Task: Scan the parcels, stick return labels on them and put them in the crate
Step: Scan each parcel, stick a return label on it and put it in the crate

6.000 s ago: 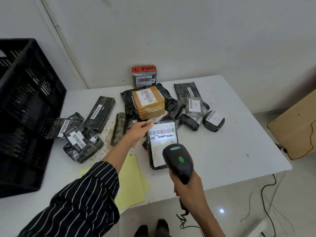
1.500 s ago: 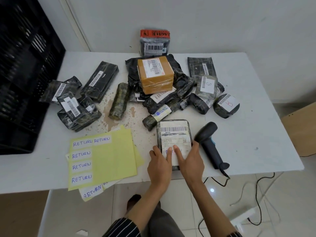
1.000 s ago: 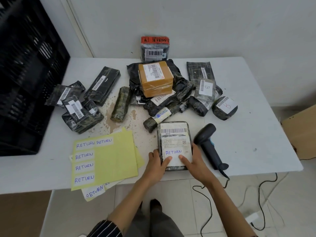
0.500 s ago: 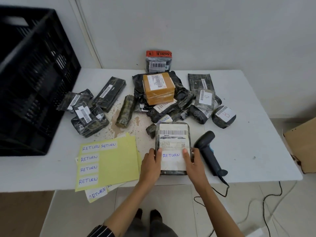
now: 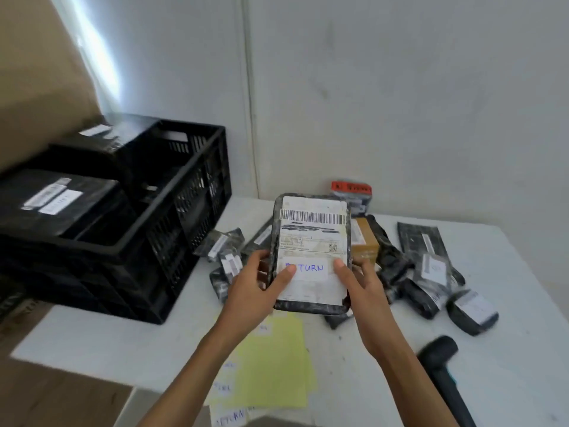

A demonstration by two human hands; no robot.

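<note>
The black-wrapped parcel (image 5: 311, 238) is held up off the table (image 5: 508, 349), its labelled face tipped toward the camera, barcode at the top. A white handwritten return label (image 5: 309, 268) sits across the lower half of its shipping label. The left grip (image 5: 252, 288) clamps the parcel's left edge, its thumb lying over the first letters of the return label. The right grip (image 5: 365, 288) clamps the right edge, thumb at the label's right end. The parcel's lower edge hangs above the yellow label sheets (image 5: 277, 359), which lie at the near table edge and overhang it.

To the left, the black crate (image 5: 172, 211) stands on the table, its open top level with the parcel's middle, with open air between the parcel and the near crate rim. Black labelled parcels (image 5: 58, 198) already lie inside it. A few small wrapped parcels (image 5: 224, 254) lie by the crate's foot.

Behind and right of the held parcel, a tan box (image 5: 365, 241) and a heap of dark parcels (image 5: 431, 272) spread across the white table. One parcel with red tape (image 5: 352, 192) stands against the wall (image 5: 400, 103). The black scanner (image 5: 443, 362) lies near the front right, blurred. The bare table shows at the far right and beside the crate at the front. A brown panel (image 5: 37, 72) fills the upper left corner.
</note>
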